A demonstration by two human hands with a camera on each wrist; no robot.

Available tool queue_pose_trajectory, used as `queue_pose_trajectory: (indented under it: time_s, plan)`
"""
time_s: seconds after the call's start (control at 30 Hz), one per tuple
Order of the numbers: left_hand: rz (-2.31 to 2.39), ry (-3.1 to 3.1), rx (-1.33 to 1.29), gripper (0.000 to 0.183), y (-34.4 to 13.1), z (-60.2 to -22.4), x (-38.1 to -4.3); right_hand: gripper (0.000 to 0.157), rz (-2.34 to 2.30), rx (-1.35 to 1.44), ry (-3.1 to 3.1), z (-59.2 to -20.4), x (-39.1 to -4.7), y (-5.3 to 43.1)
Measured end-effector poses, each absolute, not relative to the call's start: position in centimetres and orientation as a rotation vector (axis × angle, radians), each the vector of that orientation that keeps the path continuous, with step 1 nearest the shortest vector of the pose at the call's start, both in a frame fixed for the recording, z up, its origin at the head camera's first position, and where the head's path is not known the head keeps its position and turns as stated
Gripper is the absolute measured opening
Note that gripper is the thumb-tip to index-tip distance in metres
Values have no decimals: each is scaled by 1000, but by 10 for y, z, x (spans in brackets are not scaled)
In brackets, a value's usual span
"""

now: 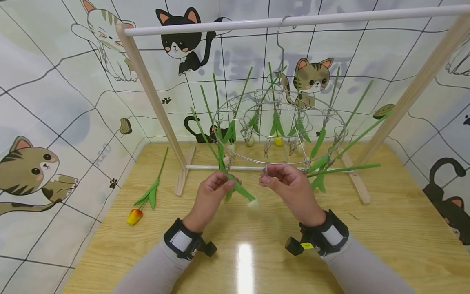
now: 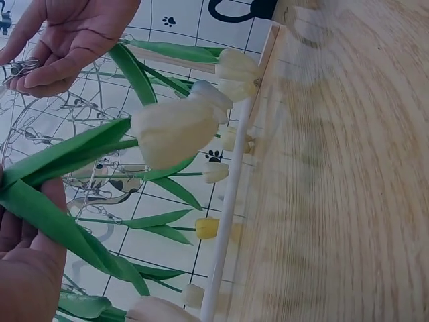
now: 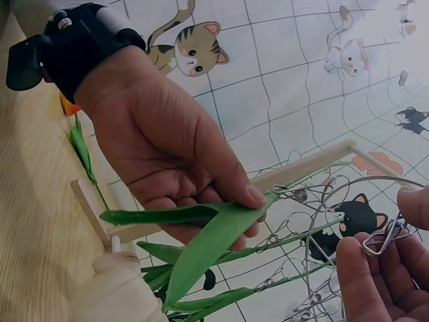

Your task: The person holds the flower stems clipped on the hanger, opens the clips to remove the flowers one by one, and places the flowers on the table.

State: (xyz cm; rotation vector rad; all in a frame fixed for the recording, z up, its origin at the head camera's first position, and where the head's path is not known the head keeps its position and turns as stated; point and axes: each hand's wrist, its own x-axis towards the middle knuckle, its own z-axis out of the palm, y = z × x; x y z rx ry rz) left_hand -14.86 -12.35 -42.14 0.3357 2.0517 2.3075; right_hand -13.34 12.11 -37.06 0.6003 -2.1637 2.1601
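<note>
A white tulip (image 2: 177, 131) with long green leaves is in my left hand (image 1: 211, 196); thumb and fingers pinch it at the leaf base, and its bloom points down to the right. My right hand (image 1: 293, 192) pinches a small metal clip (image 3: 385, 238) at the front of the round wire hanger (image 1: 253, 162). The two hands are a short way apart, under the hanger's front edge. Whether the clip near my left thumb touches the held stem I cannot tell. Several other tulips hang bloom-down from the hanger's clips, among them a yellow tulip (image 1: 278, 140).
The hanger's hook (image 1: 282, 45) hangs on the white rod (image 1: 220, 25) of a wooden stand (image 1: 150, 90). A red-yellow tulip (image 1: 135, 216) lies on the wooden table (image 1: 121, 253) at left. Behind is a grid wall covering with cartoon cats. Green stems stick out at right.
</note>
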Motion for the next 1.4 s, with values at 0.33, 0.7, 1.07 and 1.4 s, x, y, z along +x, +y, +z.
queue_pose_trajectory:
  time_s: [0.33,0.7,1.07,1.4]
  plan:
    - [2262,2080,437,14,-123,-423,-143,23,2059,631,-2209,-375,-132,123]
    - [2250,2117,503,17,-120,-418,-134,20,1851,555,-2347,-379,-115,137]
    - [2215,2137,573,14,-116,-414,-126,14,1789,740,-2375,-376,-90,131]
    - [2192,2139,713,13,-113,-412,-119,18,1821,842,-2221,-365,-88,97]
